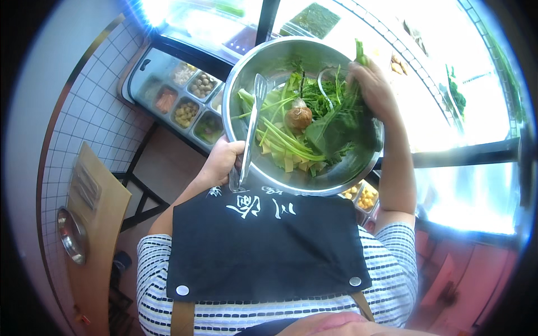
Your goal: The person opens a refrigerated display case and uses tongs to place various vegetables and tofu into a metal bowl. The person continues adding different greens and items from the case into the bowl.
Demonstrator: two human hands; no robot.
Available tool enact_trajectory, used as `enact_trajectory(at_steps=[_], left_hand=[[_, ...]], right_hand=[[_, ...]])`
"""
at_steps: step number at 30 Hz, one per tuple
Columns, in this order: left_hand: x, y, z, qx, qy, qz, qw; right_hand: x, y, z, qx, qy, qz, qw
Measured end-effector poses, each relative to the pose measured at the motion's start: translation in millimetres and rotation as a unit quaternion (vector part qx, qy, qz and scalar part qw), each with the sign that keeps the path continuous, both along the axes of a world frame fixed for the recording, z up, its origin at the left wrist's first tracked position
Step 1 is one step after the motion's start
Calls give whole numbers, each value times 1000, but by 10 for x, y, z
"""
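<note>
A large metal bowl (246, 61) is held up in front of my chest. My left hand (224, 159) grips its lower left rim, with metal tongs (255, 117) lying across the rim close to the fingers. Inside the bowl are thin green stems (286, 143), pale flat pieces (300, 162), feathery herbs (322, 103) and a round brown item (298, 116) with a whitish top. Over the bowl's right side, my right hand (372, 87) is closed around a bunch of leafy greens (336, 126); its stem ends stick up above the fist, and broad leaves hang into the bowl.
To the left stands a chilled counter with food tubs (188, 112); more tubs (367, 197) show below the bowl. Bright glass shelves with a dark green sheet-like stack (310, 21) lie beyond. A wooden board (98, 207) and a small metal bowl (73, 235) are at far left.
</note>
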State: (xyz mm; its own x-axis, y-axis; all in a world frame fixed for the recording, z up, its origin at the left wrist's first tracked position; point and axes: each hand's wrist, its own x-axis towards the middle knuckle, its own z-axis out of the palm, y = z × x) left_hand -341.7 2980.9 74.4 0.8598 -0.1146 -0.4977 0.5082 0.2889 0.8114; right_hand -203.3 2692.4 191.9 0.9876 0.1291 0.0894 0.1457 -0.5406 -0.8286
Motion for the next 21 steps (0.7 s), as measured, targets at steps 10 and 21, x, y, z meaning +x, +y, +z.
enact_trajectory(at_steps=[10,21], left_hand=[[118,-136,16,0,22,-40,999],[70,-182,140,-4,23,-27,999]], right_hand=[[459,-213,-227,-148,103,167,969],[-921,33,-544,-250,-80,237,935]])
